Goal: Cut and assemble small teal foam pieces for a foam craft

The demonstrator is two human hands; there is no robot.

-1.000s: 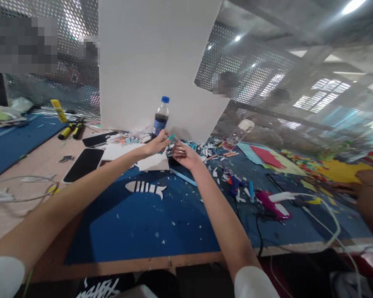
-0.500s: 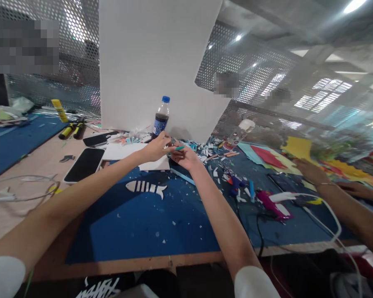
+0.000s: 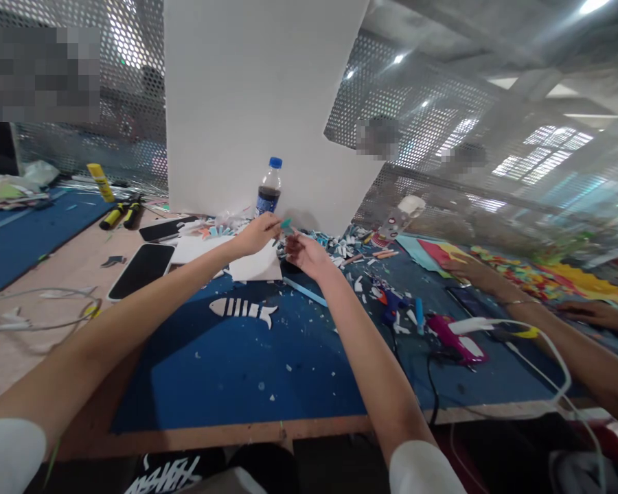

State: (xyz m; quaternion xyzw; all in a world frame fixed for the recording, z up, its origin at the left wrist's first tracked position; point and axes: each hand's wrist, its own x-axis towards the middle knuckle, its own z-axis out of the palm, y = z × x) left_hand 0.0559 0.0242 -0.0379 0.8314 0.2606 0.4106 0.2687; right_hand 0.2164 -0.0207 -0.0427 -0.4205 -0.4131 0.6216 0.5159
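My left hand (image 3: 260, 233) pinches a small flat teal piece (image 3: 287, 224) above the far part of the blue mat (image 3: 226, 377). Close against it, my right hand (image 3: 305, 254) has its fingers curled by the lower edge of the piece; whether they grip it or something else is hidden. Nearer to me, a white fish shape (image 3: 243, 309) with a slatted body lies flat on the mat. White sheets (image 3: 257, 266) and a light-blue strip (image 3: 305, 291) lie below my hands. Just behind them stands a cola bottle (image 3: 268, 192) with a blue cap.
Foam scraps (image 3: 340, 247) litter the back of the mat. On the right are a glue gun (image 3: 391, 305), a magenta device (image 3: 456, 338) with cables, coloured paper (image 3: 417, 254) and a co-worker's hand (image 3: 463, 269). A phone (image 3: 141, 271) and yellow-black pliers (image 3: 121, 214) lie left.
The teal piece has moved up and slightly left, from lying level at my right fingers to standing tilted at my left fingertips. The co-worker's hand on the right has moved left over the coloured paper.
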